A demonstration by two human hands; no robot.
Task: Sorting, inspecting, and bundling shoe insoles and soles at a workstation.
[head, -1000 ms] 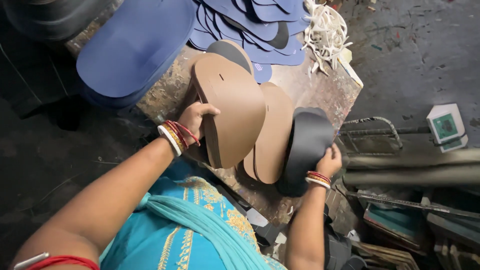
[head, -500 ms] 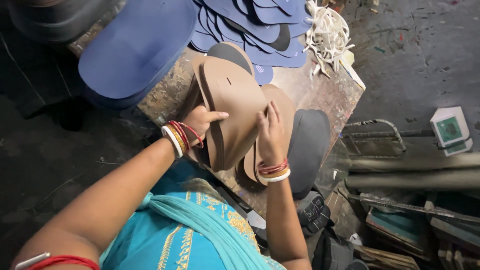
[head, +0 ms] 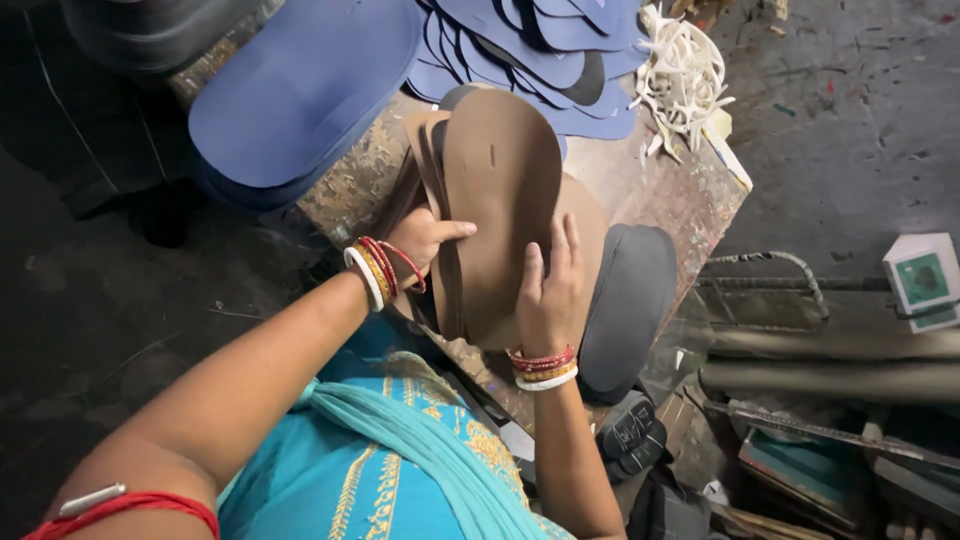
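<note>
Nearest the camera, the right hand [head: 552,290] lies flat on the face of the stack of brown foam sandal-sole cutouts [head: 498,205], its fingers [head: 570,250] spread and pressing rather than curled around anything. Just beyond it, the left hand [head: 422,240] grips the stack's left edge, thumb over the front face and the other fingers wrapped behind, hidden. The stack stands on edge, tilted, its lower end on the worn, stained wooden surface [head: 680,195] and a few thinner layers fanning loose at its left side.

Touching the stack on the right lies a dark grey sole-shaped foam piece [head: 630,300], hanging partly past the surface's near edge. Farther off sit a large blue foam sheet with rounded ends [head: 300,85], a heap of blue sole cutouts [head: 540,40] and a tangle of pale sandal straps [head: 685,75].

The likely trouble is the loose layers: held only by a pinch at one edge and a flat palm, they could slide apart and spill. A nudge from the right wrist might also tip the overhanging grey piece to the floor [head: 850,110].
</note>
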